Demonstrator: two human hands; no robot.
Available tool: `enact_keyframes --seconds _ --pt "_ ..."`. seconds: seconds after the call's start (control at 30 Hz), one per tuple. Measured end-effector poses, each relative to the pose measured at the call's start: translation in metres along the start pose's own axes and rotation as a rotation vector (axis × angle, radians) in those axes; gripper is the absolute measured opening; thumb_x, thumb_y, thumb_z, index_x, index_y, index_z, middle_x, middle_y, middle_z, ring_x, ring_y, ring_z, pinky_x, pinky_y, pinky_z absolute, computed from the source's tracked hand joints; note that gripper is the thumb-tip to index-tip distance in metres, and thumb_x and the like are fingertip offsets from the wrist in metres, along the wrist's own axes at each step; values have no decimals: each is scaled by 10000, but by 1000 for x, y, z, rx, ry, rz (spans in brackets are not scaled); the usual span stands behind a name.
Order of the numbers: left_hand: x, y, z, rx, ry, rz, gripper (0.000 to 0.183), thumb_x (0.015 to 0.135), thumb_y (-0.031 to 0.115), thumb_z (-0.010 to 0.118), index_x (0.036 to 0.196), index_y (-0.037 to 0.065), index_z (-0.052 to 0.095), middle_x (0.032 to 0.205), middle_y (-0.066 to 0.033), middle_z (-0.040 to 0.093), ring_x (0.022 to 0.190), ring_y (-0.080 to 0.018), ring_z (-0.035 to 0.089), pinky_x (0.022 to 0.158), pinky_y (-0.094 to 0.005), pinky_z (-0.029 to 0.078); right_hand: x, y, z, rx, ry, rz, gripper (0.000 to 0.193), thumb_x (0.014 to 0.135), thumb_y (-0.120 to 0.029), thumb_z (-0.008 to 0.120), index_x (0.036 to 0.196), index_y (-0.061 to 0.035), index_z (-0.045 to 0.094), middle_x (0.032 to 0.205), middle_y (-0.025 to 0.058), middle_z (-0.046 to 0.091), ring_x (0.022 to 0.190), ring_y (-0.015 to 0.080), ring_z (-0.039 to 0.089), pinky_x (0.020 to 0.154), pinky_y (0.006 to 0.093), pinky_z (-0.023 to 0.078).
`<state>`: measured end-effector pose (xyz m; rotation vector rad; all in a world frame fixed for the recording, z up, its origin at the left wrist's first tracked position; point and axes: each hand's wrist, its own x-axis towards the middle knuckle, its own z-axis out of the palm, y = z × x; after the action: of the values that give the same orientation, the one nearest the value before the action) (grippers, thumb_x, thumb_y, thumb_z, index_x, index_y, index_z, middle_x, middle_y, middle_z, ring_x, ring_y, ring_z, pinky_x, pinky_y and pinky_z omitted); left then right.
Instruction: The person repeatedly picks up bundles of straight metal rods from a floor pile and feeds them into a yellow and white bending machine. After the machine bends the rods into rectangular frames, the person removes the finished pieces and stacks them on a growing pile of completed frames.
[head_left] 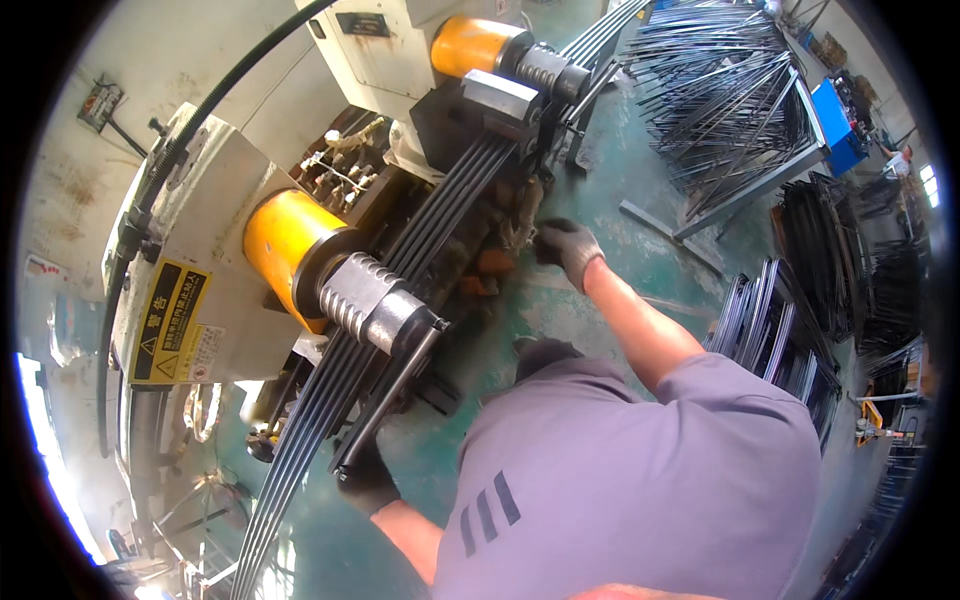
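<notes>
My left hand, in a dark glove, is closed around the lower end of a metal lever; the lever partly hides the fingers. This lever hangs from the near yellow cylinder with its threaded steel end. Further ahead, my right hand, also gloved, is curled beside the machine's lower side, away from the far lever. Anything inside its fingers is hidden. Several long dark metal bars run side by side beneath the near cylinder and a steel block by the far yellow cylinder.
A black hose arches over the machine housing at left. On the right, a rack frame carries a heap of thin metal rods. More bundled bars stand near my right arm. Another person is far off at right.
</notes>
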<state>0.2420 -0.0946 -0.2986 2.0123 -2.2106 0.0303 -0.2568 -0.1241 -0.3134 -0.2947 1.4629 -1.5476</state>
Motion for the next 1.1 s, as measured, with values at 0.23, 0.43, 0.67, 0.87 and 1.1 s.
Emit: enact_keyframes --seconds 0.23,0.43,0.67,0.87,1.1 --pt "-2 1 -72 -1068 445 -287 377 985 264 467 1174 -33 602 1122 -162 669 980 -273 661 837 -354 539 10 -74 103 306 -146 -262 562 887 -397 700 1281 -14 584 1275 101 598 1164 212 518 1027 368 374" --pt "25 -78 -64 -1599 458 -632 389 972 210 525 1246 -67 543 1091 -169 681 944 -245 674 805 -312 544 66 -56 150 562 -149 -202 180 889 -54 637 1065 -16 625 915 120 691 800 277 686 738 401 572" --pt "53 -42 -99 -1637 668 -769 304 964 180 537 1092 -93 571 965 -185 665 827 -260 665 697 -342 542 93 -34 159 544 -82 -214 126 899 -49 626 1009 11 612 842 132 685 725 274 691 680 390 588" --pt "63 -26 -168 -1277 837 -503 313 957 178 548 916 -125 614 869 -207 647 732 -281 653 607 -377 539 76 -45 159 523 -130 -143 131 885 -44 655 991 24 617 856 133 693 748 269 701 701 374 594" --pt "108 39 -250 -1008 924 -227 300 958 177 544 940 -117 605 861 -198 642 733 -274 653 610 -376 537 68 -54 155 502 -144 -115 157 873 -24 666 1009 34 615 905 148 699 785 275 710 711 370 594"
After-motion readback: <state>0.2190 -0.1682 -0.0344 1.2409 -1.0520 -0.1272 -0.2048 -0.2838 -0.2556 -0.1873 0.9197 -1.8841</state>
